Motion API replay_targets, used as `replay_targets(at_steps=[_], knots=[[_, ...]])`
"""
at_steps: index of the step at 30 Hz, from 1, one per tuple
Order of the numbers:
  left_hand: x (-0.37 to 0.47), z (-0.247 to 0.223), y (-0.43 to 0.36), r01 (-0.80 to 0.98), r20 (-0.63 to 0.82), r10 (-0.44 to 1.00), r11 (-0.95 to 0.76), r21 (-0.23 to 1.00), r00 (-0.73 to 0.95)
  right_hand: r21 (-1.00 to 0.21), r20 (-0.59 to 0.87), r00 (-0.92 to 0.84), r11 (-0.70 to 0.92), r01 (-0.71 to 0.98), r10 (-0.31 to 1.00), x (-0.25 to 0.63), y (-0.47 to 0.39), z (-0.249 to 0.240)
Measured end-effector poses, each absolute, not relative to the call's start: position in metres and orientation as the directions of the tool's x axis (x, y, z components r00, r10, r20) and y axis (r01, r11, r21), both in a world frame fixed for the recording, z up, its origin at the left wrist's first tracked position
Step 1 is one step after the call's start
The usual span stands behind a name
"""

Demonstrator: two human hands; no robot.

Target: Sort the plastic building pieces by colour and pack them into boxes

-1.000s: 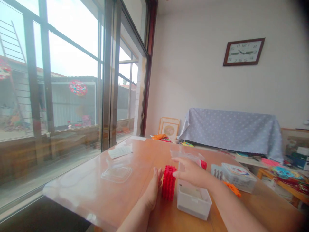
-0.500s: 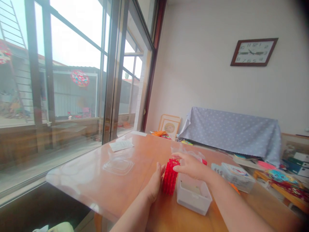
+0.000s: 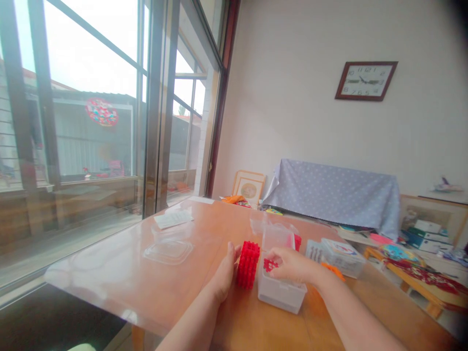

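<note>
A red studded block structure (image 3: pixel 249 264) stands upright on the wooden table (image 3: pixel 204 234). Beside its left side is my left hand (image 3: pixel 225 273), with the fingers extended and the palm turned towards it. Over the open white plastic box (image 3: pixel 281 296), my right hand (image 3: pixel 288 264) pinches a small red lattice piece (image 3: pixel 269 265). Behind that box stands a clear container (image 3: pixel 278 237), with another red piece (image 3: pixel 297 242) next to it.
A clear lid (image 3: pixel 168 252) and a paper sheet (image 3: pixel 173 219) lie on the left of the table. To the right are an orange piece (image 3: pixel 333 271) and a lidded clear box (image 3: pixel 342 257). A glass window borders the left side.
My right hand has left the top of the red structure and moved over the white box, where a small red piece now shows in its fingers. The view has turned slightly right.
</note>
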State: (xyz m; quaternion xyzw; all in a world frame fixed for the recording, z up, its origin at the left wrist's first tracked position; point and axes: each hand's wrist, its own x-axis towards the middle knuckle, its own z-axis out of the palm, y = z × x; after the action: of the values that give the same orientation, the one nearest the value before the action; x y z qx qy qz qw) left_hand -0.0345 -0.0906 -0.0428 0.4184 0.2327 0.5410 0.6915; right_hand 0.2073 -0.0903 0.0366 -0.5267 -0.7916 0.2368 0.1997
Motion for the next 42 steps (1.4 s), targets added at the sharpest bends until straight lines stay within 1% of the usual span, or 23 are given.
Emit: replay_targets(at_steps=[3,5,7,10,13,17,22,25,27,29,32,34,36,37,39,42], knots=[[-0.035,-0.044,-0.091,-0.544,0.139,0.940,0.057,0.837,0.312,-0.628,0.092,-0.381,0.350,0.695,0.920,0.206,-0.088,0.030],[-0.035,-0.042,-0.092,-0.542,0.153,0.932,0.054,0.838,0.328,-0.621,0.097,-0.388,0.360,0.696,0.917,0.207,-0.088,0.029],[-0.035,-0.040,-0.094,-0.543,0.154,0.928,0.060,0.838,0.340,-0.571,0.098,-0.377,0.362,0.737,0.921,0.208,-0.090,0.030],[-0.035,-0.038,-0.094,-0.547,0.109,0.939,0.093,0.832,0.325,-0.491,0.102,-0.337,0.342,0.801,0.936,0.208,-0.090,0.031],[-0.035,-0.039,-0.093,-0.546,0.084,0.947,0.105,0.831,0.310,-0.457,0.090,-0.330,0.333,0.825,0.940,0.205,-0.090,0.031],[-0.037,-0.042,-0.091,-0.519,0.125,0.938,0.066,0.852,0.324,-0.429,0.070,-0.386,0.377,0.821,0.920,0.197,-0.094,0.033],[-0.037,-0.039,-0.093,-0.521,0.153,0.928,0.051,0.852,0.341,-0.444,0.069,-0.441,0.424,0.789,0.895,0.187,-0.101,0.033],[-0.036,-0.038,-0.093,-0.536,0.186,0.918,0.033,0.844,0.349,-0.473,0.092,-0.462,0.447,0.760,0.882,0.184,-0.101,0.032],[-0.035,-0.038,-0.093,-0.537,0.192,0.919,0.025,0.843,0.345,-0.507,0.127,-0.443,0.442,0.740,0.887,0.185,-0.100,0.032],[-0.035,-0.038,-0.093,-0.530,0.173,0.924,0.037,0.847,0.342,-0.603,0.194,-0.330,0.377,0.703,0.924,0.192,-0.100,0.031],[-0.035,-0.037,-0.094,-0.523,0.139,0.932,0.061,0.850,0.335,-0.794,0.275,0.006,0.224,0.566,0.961,0.212,-0.100,0.024],[-0.034,-0.036,-0.094,-0.525,0.132,0.932,0.070,0.848,0.338,-0.862,0.322,0.225,0.186,0.472,0.920,0.230,-0.100,0.015],[-0.034,-0.036,-0.094,-0.527,0.130,0.934,0.070,0.847,0.334,-0.893,0.368,0.404,0.197,0.405,0.838,0.245,-0.100,0.002],[-0.033,-0.037,-0.093,-0.523,0.124,0.938,0.068,0.850,0.324,-0.903,0.376,0.467,0.203,0.380,0.801,0.252,-0.099,-0.005],[-0.033,-0.038,-0.091,-0.505,0.100,0.951,0.065,0.861,0.293,-0.917,0.370,0.533,0.205,0.343,0.761,0.260,-0.096,-0.019],[-0.033,-0.041,-0.087,-0.490,0.088,0.959,0.059,0.870,0.270,-0.927,0.350,0.538,0.201,0.317,0.767,0.263,-0.092,-0.037]])
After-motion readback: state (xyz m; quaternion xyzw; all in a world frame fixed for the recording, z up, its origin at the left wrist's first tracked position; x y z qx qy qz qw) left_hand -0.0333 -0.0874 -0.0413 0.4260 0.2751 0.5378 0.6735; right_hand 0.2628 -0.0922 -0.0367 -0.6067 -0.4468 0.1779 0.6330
